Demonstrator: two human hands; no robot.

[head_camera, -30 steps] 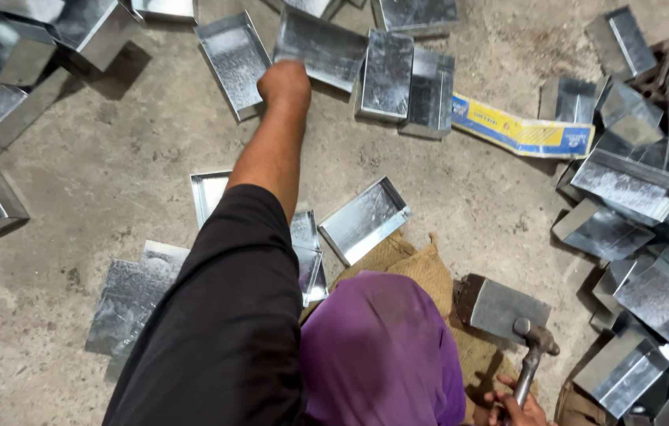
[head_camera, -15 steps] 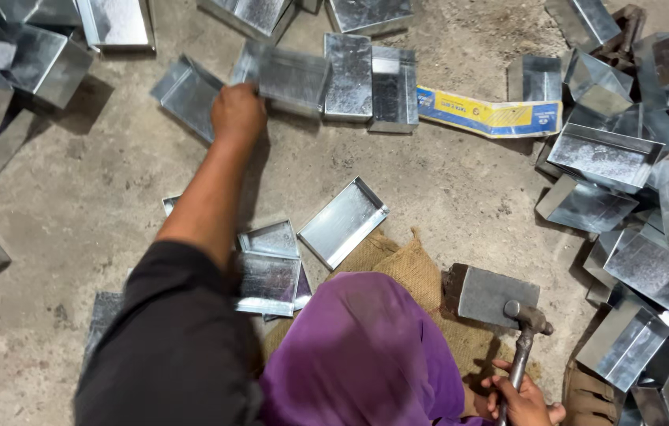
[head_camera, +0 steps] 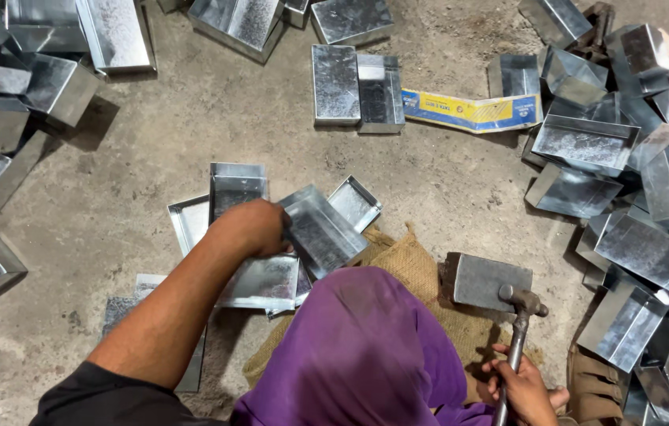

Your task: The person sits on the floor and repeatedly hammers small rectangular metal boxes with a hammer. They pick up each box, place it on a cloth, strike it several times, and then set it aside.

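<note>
Lying in a loose fan on the concrete floor (head_camera: 153, 189), a small heap of flat galvanised sheets and shallow trays (head_camera: 240, 237) is seen just left of the middle; the left hand (head_camera: 254, 227) is laid over this heap, fingers curled down onto one tilted tray (head_camera: 320, 230), which is gripped at its near left edge; the long axis of that tray is set on a slant, from upper left down to lower right, so that its far end is pointed toward the burlap sack (head_camera: 398, 272); the tray is therefore reached by the left hand alone, the right being well apart from it; further right, on the sack, a dark steel block (head_camera: 480, 280) is placed, with its long side running across the view; just beside the block's right corner the head of a hammer (head_camera: 524, 301) is held, its handle dropping steeply down toward the person; the right hand (head_camera: 520, 386) is closed round the lower part of that handle, near the bottom edge; the block is thus found between the two hands, nearer to the right one, and to the right of the gripped tray; a purple cloth (head_camera: 350, 355) covers the middle foreground and hides what is under it; at the far right, many more metal boxes (head_camera: 634, 237) are piled, and a yellow and blue carton (head_camera: 472, 110) is seen flattened above them.
</note>
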